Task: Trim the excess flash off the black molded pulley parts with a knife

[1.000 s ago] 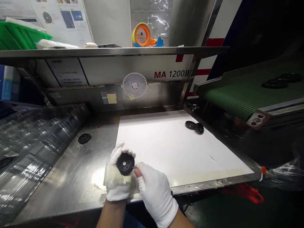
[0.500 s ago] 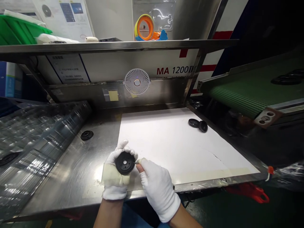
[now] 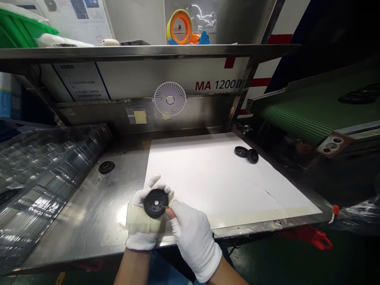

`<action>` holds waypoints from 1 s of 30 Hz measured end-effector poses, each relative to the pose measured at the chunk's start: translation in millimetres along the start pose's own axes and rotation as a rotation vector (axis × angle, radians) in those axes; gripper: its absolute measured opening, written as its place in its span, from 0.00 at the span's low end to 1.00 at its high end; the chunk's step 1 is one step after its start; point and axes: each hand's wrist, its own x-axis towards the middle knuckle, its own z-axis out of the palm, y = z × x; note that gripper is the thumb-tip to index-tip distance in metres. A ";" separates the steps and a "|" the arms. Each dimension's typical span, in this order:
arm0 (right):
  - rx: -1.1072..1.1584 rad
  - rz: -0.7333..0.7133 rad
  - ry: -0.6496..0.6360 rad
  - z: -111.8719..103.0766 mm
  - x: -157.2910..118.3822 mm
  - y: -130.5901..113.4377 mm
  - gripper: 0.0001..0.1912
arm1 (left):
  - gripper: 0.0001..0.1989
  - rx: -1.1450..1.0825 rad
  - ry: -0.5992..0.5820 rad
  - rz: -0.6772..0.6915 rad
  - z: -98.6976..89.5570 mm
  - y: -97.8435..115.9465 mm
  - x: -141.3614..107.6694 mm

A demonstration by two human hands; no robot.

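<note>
My left hand (image 3: 141,223), in a white glove wrapped with pale tape, holds a round black rubber disc (image 3: 155,203) with a central hole and several small holes. My right hand (image 3: 194,242), also gloved in white, sits beside it at the disc's right edge. Its fingertips pinch a thin metal pick (image 3: 165,206), and the pick's tip reaches the disc's face. The fine detail at that tip is too small to make out. Both hands are above a stainless steel bench (image 3: 89,213).
A white sheet (image 3: 208,178) lies on the bench, with two black discs (image 3: 246,154) at its far right. Another disc (image 3: 106,167) sits on the steel. A green conveyor belt (image 3: 308,109) carries more discs at right. Clear plastic sheeting (image 3: 44,174) lies at left, below a steel shelf (image 3: 148,52).
My right hand has shifted slightly left, closer to the disc, and the pick stays at its edge. The view has tilted a little, and the left hand still holds the disc.
</note>
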 end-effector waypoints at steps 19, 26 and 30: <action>-0.004 0.009 0.018 5.2 -6.2 0.5 0.13 | 0.18 0.015 0.003 -0.015 3.8 -2.1 -1.2; -0.018 0.079 0.048 4.3 -7.4 2.9 0.11 | 0.08 -0.056 0.059 0.033 4.7 -5.2 3.5; 0.008 0.085 0.048 5.2 -8.5 1.0 0.11 | 0.07 -0.076 0.088 0.058 5.2 -8.3 6.3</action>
